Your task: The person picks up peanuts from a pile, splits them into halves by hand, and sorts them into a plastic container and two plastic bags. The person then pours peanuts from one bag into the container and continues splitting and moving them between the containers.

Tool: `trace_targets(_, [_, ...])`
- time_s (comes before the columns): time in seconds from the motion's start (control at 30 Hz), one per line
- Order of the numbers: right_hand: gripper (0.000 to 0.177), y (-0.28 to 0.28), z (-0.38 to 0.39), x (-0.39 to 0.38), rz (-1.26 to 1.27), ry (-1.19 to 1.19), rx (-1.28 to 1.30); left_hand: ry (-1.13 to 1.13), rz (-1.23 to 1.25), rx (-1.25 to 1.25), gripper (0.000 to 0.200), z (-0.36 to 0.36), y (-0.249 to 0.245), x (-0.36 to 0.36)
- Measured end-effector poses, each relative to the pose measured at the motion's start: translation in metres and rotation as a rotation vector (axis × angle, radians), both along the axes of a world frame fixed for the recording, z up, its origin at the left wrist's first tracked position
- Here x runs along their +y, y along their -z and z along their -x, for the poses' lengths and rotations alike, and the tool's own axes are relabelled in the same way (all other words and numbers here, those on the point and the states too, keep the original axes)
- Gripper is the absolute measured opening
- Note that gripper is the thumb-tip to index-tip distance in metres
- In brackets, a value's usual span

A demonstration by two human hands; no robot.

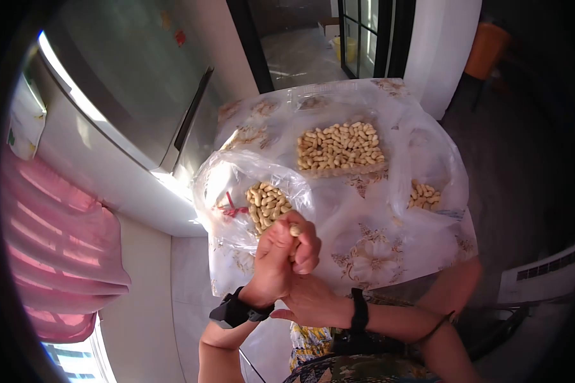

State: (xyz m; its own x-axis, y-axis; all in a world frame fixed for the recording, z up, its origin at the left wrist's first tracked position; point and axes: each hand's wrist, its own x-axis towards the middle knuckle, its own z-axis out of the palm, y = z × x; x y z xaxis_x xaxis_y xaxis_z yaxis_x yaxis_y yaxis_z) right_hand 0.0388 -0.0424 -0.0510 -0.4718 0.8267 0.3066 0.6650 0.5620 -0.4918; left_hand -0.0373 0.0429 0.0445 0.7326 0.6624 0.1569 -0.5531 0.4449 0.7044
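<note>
My left hand (pixel 286 246) is raised over the near edge of the table, its fingers curled closed around a peanut (pixel 295 230) whose tip shows between them. My right hand (pixel 310 299) crosses just below, against the left hand and wrist; its thumb shows, but its fingers are mostly hidden. Right behind the left hand lies an open clear plastic bag (pixel 220 167) with unshelled peanuts (pixel 266 201) and a red tie (pixel 230 207). Farther back stands a clear plastic box (pixel 342 171) full of peanuts. At the right, another clear bag (pixel 457 175) holds a smaller heap of peanuts (pixel 423 195).
A flowered plastic cloth (pixel 370 255) covers the table. A fridge (pixel 134 83) stands along the left side, with a pink cloth (pixel 64 249) hanging nearer. Behind the table is a doorway with a glass door (pixel 366 38). An orange stool (pixel 487 50) stands at the far right.
</note>
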Motion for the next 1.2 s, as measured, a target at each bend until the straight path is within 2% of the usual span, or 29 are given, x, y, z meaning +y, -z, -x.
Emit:
trace_targets(0.17, [0.071,-0.004,-0.037,-0.003,0.059,0.002,-0.145,-0.073,-0.053,0.112,0.04,0.014,0.026,-0.006])
trace_targets(0.23, [0.078,-0.01,-0.066,-0.009,-0.003,0.181,-0.321,-0.081,-0.067,0.136,0.041,0.016,0.038,-0.009])
trace_targets(0.33, [0.082,-0.012,-0.106,-0.02,0.064,0.288,-0.363,-0.053,-0.005,0.19,0.043,0.014,0.052,-0.016])
trace_targets(0.47, [0.082,-0.012,-0.133,-0.031,0.066,0.376,-0.405,-0.031,-0.042,0.237,0.043,0.011,0.065,-0.022])
trace_targets(0.6, [0.081,-0.022,-0.136,-0.033,0.093,0.35,-0.332,-0.037,-0.015,0.254,0.042,0.005,0.076,-0.026])
trace_targets(0.67, [0.077,-0.032,-0.137,-0.039,0.106,0.308,-0.122,-0.039,-0.023,0.292,0.042,0.005,0.082,-0.03])
trace_targets(0.7, [0.077,-0.03,-0.141,-0.042,0.115,0.307,-0.122,-0.038,-0.014,0.294,0.042,0.006,0.084,-0.032])
trace_targets(0.77, [0.073,-0.027,-0.158,-0.047,0.127,0.403,-0.049,-0.045,-0.028,0.351,0.041,0.006,0.089,-0.033])
trace_targets(0.97, [0.071,-0.024,-0.189,-0.035,0.136,0.469,-0.123,-0.083,-0.061,0.383,0.042,0.005,0.095,-0.038])
trace_targets(1.07, [0.07,-0.024,-0.184,-0.02,0.141,0.436,-0.024,-0.101,-0.08,0.387,0.04,0.004,0.097,-0.039])
trace_targets(1.13, [0.069,-0.028,-0.176,-0.008,0.187,0.394,0.216,-0.11,-0.095,0.391,0.04,0.005,0.1,-0.039])
trace_targets(1.2, [0.068,-0.02,-0.171,0.002,0.196,0.355,0.305,-0.115,-0.111,0.399,0.04,0.007,0.102,-0.04])
